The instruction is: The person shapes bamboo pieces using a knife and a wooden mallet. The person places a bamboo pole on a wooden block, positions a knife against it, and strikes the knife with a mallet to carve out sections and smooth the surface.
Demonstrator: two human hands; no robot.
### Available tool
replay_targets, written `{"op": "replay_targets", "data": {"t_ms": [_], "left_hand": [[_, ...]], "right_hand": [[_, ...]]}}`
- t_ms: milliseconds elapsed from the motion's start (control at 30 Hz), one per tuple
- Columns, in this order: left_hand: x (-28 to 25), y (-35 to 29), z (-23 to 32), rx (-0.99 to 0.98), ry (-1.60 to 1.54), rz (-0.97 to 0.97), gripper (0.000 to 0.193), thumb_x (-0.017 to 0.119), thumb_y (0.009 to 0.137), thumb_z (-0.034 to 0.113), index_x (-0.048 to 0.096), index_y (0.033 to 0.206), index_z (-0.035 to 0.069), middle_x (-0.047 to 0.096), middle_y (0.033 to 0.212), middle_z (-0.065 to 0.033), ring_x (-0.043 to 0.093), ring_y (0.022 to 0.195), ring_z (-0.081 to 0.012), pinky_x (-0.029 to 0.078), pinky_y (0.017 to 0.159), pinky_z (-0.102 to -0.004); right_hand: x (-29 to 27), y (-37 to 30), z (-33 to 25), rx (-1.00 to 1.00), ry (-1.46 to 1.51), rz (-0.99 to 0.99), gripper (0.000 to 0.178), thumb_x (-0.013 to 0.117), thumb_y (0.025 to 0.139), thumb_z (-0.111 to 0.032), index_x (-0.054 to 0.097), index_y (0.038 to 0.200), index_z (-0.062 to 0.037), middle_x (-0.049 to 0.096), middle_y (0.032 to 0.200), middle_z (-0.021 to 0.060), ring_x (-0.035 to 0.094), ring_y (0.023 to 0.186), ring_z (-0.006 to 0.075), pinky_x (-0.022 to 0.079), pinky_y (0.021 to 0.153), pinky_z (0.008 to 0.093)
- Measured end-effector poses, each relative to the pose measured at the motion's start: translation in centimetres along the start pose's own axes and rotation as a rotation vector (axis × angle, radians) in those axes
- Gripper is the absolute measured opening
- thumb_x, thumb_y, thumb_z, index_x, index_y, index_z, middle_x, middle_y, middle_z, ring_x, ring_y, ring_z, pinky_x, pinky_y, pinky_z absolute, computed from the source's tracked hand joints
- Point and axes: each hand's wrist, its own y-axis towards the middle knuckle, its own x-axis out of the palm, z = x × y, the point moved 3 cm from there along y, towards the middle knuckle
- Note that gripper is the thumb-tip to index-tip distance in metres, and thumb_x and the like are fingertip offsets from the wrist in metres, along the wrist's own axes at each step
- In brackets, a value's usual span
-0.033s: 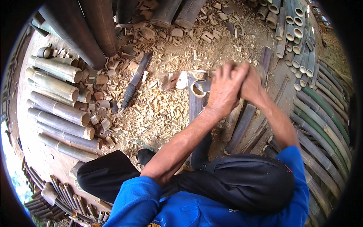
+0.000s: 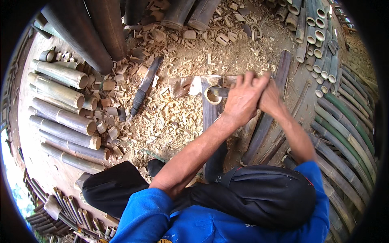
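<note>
Down low, blue sleeves and dark trousers [image 2: 259, 194] hide part of the dirt ground [image 2: 52, 162]. Both hands meet over an upright bamboo piece [image 2: 211, 106]. The left hand [image 2: 243, 99] is curled tight around a dark handle [image 2: 221, 92]; the right hand [image 2: 270, 96] sits behind it, fingers hidden. Farther off lie wood chips [image 2: 170, 117], a knife [image 2: 144, 88] and bamboo tubes [image 2: 60, 117].

Both arms extended, left hand [image 2: 243, 99] and right hand [image 2: 270, 96] clasped together.
</note>
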Motion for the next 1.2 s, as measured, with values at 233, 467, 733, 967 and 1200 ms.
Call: {"op": "replay_targets", "data": {"t_ms": [233, 467, 733, 967, 1200], "left_hand": [[0.2, 1.4, 0.0, 0.105, -0.114, -0.472, 0.054, 0.074, 0.072, 0.004, 0.057, 0.123, 0.01, 0.06, 0.117, -0.0211, 0.064, 0.108, -0.0371, 0.053, 0.093, -0.0491], [-2.6, 0.8, -1.6, -0.003, -0.368, 0.027, 0.081, 0.067, 0.069, -0.008, 0.045, 0.144, 0.013, 0.049, 0.125, -0.0294, 0.06, 0.107, -0.04, 0.061, 0.081, -0.0458], [-0.8, -0.7, -0.3, -0.017, -0.133, 0.068, 0.084, 0.076, 0.068, -0.004, 0.043, 0.142, 0.018, 0.047, 0.132, -0.0234, 0.055, 0.115, -0.0375, 0.057, 0.09, -0.0484], [-0.9, 0.9, -1.0, 0.061, -0.136, -0.422, 0.065, 0.077, 0.066, 0.0, 0.054, 0.126, 0.01, 0.057, 0.117, -0.0208, 0.061, 0.11, -0.0409, 0.055, 0.093, -0.0467], [-3.6, 0.7, -2.3, 0.045, -0.413, 0.189, 0.081, 0.067, 0.072, -0.004, 0.042, 0.147, 0.014, 0.052, 0.12, -0.0232, 0.06, 0.107, -0.0366, 0.058, 0.085, -0.0492]], "right_hand": [[3.1, -3.5, 0.5, 0.438, 0.986, 0.1, 0.021, 0.06, 0.096, -0.022, 0.065, 0.108, -0.0044, 0.067, 0.101, 0.0154, 0.066, 0.094, 0.0238, 0.056, 0.091, 0.0415], [-3.8, 3.8, -1.6, -0.263, -0.089, -0.17, 0.021, 0.065, 0.089, -0.017, 0.066, 0.104, -0.0031, 0.066, 0.098, 0.0139, 0.065, 0.087, 0.0224, 0.056, 0.089, 0.039], [-2.3, 0.4, -2.3, -0.043, -0.124, -0.077, 0.024, 0.065, 0.091, -0.023, 0.063, 0.11, -0.0073, 0.067, 0.099, 0.012, 0.065, 0.092, 0.0217, 0.054, 0.093, 0.0382], [0.6, -1.4, -2.5, 0.462, 0.957, -0.027, 0.027, 0.057, 0.098, -0.019, 0.061, 0.119, -0.0032, 0.064, 0.112, 0.017, 0.064, 0.104, 0.0267, 0.053, 0.099, 0.038], [-5.9, 4.3, -4.6, -0.161, -0.126, -0.144, 0.016, 0.063, 0.089, -0.016, 0.065, 0.1, -0.0041, 0.067, 0.092, 0.0133, 0.066, 0.082, 0.024, 0.056, 0.079, 0.0403]]}}
